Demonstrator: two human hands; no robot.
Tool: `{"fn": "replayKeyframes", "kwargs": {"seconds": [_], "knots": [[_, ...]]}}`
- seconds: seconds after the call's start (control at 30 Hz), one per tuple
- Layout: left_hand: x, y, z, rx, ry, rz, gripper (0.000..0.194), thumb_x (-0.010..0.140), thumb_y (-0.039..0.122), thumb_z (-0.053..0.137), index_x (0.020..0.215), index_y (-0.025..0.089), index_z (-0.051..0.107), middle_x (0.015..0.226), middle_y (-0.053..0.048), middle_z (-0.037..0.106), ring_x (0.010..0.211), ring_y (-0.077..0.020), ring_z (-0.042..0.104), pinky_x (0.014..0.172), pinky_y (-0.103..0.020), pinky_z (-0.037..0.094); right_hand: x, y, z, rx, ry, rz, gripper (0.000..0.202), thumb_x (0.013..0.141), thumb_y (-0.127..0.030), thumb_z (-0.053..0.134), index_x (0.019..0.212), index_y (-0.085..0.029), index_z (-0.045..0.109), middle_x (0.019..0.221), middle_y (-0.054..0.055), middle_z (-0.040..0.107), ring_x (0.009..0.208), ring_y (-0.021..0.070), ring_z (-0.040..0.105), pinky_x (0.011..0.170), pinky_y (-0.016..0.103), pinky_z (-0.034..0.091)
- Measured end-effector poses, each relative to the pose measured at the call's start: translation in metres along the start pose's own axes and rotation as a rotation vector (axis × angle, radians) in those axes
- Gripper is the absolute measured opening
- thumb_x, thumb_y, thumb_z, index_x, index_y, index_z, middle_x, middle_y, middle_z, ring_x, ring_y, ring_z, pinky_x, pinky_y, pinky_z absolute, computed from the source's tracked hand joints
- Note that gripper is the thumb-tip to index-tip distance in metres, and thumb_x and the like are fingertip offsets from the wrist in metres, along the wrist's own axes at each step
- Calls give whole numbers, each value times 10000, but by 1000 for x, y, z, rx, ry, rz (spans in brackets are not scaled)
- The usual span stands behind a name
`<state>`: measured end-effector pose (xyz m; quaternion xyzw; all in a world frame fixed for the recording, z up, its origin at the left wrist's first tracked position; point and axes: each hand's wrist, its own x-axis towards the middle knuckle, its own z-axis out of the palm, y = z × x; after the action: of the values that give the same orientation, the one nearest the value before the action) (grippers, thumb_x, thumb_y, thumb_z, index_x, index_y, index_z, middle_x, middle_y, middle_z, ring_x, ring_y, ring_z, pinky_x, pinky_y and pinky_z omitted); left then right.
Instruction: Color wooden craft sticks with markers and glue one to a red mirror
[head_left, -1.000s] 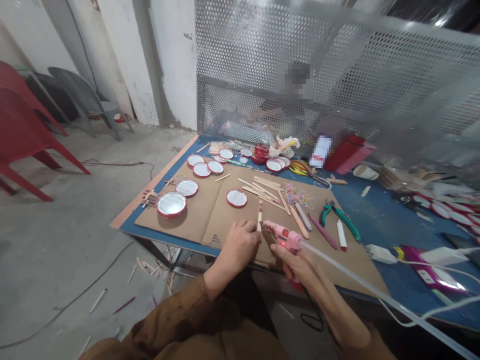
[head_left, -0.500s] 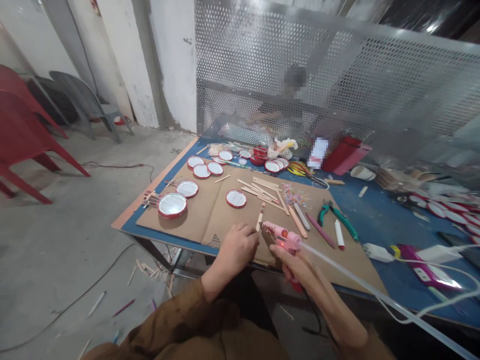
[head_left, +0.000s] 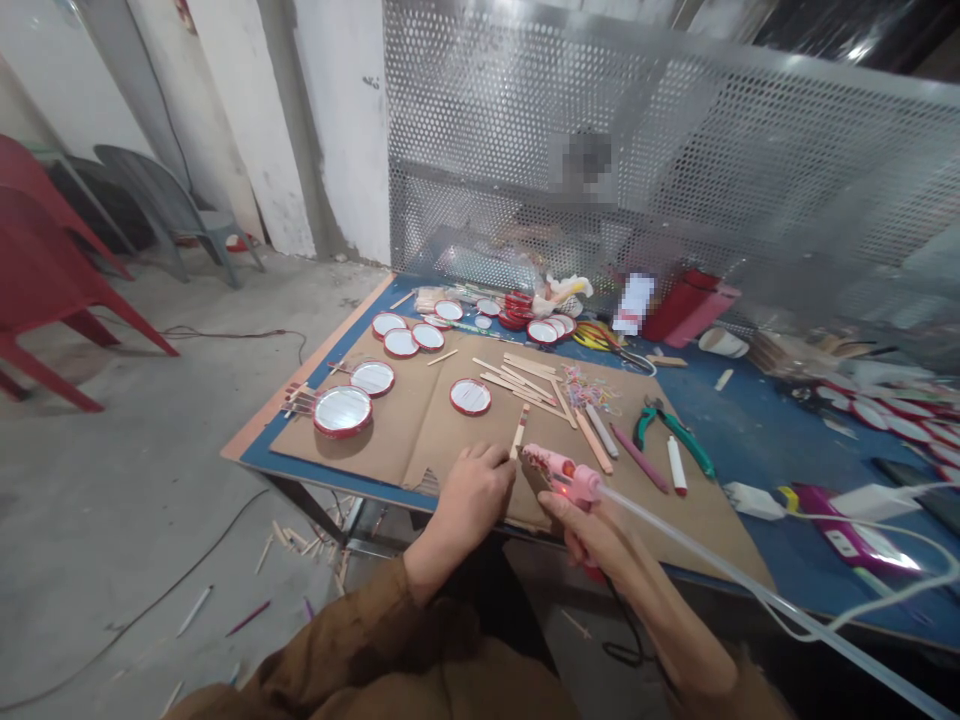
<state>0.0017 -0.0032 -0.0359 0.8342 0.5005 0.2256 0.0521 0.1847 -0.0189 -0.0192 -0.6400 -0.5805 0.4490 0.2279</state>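
Note:
My right hand [head_left: 589, 530] is wrapped round a pink glue gun [head_left: 559, 472] with a long clear glue stick running out of its back. The gun's nozzle points at the near end of a small wooden stick [head_left: 520, 430] with red marks. Fingers of my left hand [head_left: 474, 492] are closed on that stick's near end, at the front edge of the cardboard [head_left: 397, 440]. Beyond my hands lies a round white disc with a red rim [head_left: 471, 397]. Several loose wooden sticks [head_left: 525, 380] are spread to its right.
Left on the cardboard sits a larger red-rimmed disc [head_left: 343, 410] with sticks attached. Green-handled pliers [head_left: 671, 435], markers [head_left: 637, 458] and tangled coloured strings [head_left: 589, 388] lie right. A perforated metal screen [head_left: 480, 120] stands behind the blue table [head_left: 705, 400]; a person shows through it.

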Motion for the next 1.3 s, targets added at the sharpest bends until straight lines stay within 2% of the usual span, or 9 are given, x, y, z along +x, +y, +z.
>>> {"fn": "replayKeyframes", "kwargs": {"seconds": [0.13, 0.3, 0.43, 0.57, 0.8, 0.97, 1.07, 1.3], "knots": [[-1, -1, 3, -10, 14, 3, 155, 936, 214, 521, 897, 162, 662, 939, -48, 666, 890, -201, 561, 811, -327, 463, -3, 0, 0, -40, 0, 30, 567, 744, -664, 559, 893, -128, 670, 285, -58, 392, 262, 97, 351, 316, 206, 290], [-3, -2, 4, -39, 46, 23, 183, 945, 207, 503, 921, 158, 677, 960, -55, 680, 900, -196, 571, 830, -318, 474, -6, -3, 1, -22, 1, 23, 633, 746, -644, 554, 1093, -120, 622, 284, -76, 406, 245, 100, 332, 305, 201, 264], [-2, -3, 5, -46, 36, 25, 195, 946, 205, 500, 908, 155, 684, 958, -59, 686, 903, -198, 578, 837, -319, 475, -4, 0, 1, -50, -6, 50, 719, 724, -657, 538, 1157, -88, 605, 270, -69, 399, 237, 106, 320, 290, 205, 231], [-3, -4, 5, -50, 35, 25, 184, 943, 216, 510, 920, 154, 681, 962, -58, 686, 891, -200, 578, 825, -328, 479, -7, -1, 1, -44, -26, 60, 711, 729, -636, 543, 1181, -91, 609, 278, -63, 402, 247, 105, 319, 286, 209, 219], [-4, -3, 3, -63, 39, 25, 195, 951, 211, 493, 896, 157, 672, 948, -58, 676, 904, -195, 574, 827, -320, 479, -17, -10, 0, -24, -22, -11, 618, 783, -605, 567, 1170, -129, 633, 308, -72, 396, 264, 95, 338, 302, 207, 232], [-5, -6, 8, -82, 61, 34, 217, 963, 215, 464, 902, 163, 667, 955, -63, 669, 920, -192, 563, 840, -316, 472, -17, -7, 1, -8, -25, -16, 655, 785, -618, 565, 1218, -129, 615, 300, -74, 380, 254, 100, 324, 298, 213, 229], [-4, -7, 10, -78, 61, 39, 217, 963, 216, 464, 900, 162, 664, 957, -66, 667, 918, -194, 560, 840, -320, 471, -17, -6, 1, -23, -35, -27, 645, 786, -627, 553, 1175, -119, 632, 299, -72, 376, 250, 99, 323, 295, 211, 225], [-4, -5, 8, -57, 59, 34, 205, 957, 213, 477, 874, 164, 657, 935, -56, 660, 893, -189, 561, 816, -318, 472, -18, -11, 2, -60, 5, -20, 643, 797, -605, 544, 1212, -116, 603, 296, -77, 380, 258, 104, 346, 297, 199, 245]]}}
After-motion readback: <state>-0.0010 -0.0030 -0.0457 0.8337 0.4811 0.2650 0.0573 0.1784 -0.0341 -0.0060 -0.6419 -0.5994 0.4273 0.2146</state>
